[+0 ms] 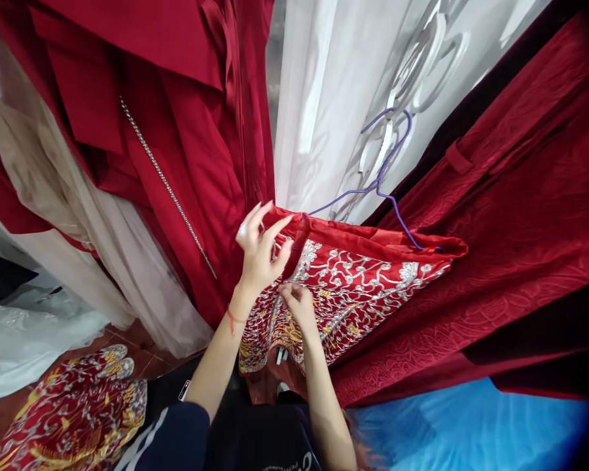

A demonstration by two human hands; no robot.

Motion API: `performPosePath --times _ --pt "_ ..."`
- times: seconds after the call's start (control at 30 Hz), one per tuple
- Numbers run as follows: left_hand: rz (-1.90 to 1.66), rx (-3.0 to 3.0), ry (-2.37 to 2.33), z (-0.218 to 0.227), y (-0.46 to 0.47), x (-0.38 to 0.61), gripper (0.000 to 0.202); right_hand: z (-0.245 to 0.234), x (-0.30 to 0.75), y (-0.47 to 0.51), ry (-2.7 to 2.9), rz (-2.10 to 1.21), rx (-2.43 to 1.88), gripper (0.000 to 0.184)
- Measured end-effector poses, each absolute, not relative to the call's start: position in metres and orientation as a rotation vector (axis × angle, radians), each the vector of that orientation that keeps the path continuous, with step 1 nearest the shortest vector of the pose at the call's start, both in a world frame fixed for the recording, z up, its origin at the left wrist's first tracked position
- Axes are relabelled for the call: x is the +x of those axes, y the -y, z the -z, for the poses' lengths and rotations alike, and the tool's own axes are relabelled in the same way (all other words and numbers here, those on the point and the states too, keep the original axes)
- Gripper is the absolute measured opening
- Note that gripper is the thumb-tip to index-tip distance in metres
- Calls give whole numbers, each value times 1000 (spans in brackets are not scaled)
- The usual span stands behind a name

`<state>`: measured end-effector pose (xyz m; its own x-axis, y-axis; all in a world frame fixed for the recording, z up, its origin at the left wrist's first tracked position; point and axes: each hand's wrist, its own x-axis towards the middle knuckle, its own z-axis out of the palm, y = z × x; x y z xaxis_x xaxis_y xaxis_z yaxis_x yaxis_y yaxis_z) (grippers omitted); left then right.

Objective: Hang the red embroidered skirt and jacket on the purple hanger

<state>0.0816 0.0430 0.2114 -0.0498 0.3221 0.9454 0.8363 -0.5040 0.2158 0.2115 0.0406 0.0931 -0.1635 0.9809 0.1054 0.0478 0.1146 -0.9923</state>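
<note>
A red jacket with silver and gold embroidery hangs on a purple wire hanger among other garments. My left hand rests at the jacket's front opening near the collar, thumb and a finger pinching the edge, the other fingers stretched up. A red string circles that wrist. My right hand is just below it, fingers closed in a pinch on the embroidered front edge.
Plain red satin garments hang at the left, white lace fabric behind, dark red velvet at the right. Cream tulle hangs far left. A second embroidered red piece lies at the bottom left. Blue fabric shows at the bottom right.
</note>
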Motion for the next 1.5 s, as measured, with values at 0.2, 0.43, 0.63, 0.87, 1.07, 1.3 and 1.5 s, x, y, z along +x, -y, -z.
performPosePath --times 0.2,0.43,0.63,0.87,1.07,1.3,1.5 --pt "1645 -2018 1729 -81 -5 73 7 -94 217 -45 1484 -1301 -1013 25" --pt "1482 -1877 2148 -51 -18 94 12 -92 210 -50 1674 -1231 -1034 21" --pt "1702 -1693 2260 -37 -20 106 13 -94 220 -57 1814 -1306 -927 26" --pt "1689 -1719 2308 -36 -18 116 12 -90 224 -62 1785 -1401 -855 31" --pt "1825 -1647 2250 -34 -13 127 10 -84 221 -52 1530 -1530 -831 32" --pt "1916 -1544 2221 -19 -13 139 20 -90 222 -36 1399 -1589 -846 30" --pt "1935 -1452 2270 -7 -12 154 24 -116 228 -25 1307 -1547 -794 28"
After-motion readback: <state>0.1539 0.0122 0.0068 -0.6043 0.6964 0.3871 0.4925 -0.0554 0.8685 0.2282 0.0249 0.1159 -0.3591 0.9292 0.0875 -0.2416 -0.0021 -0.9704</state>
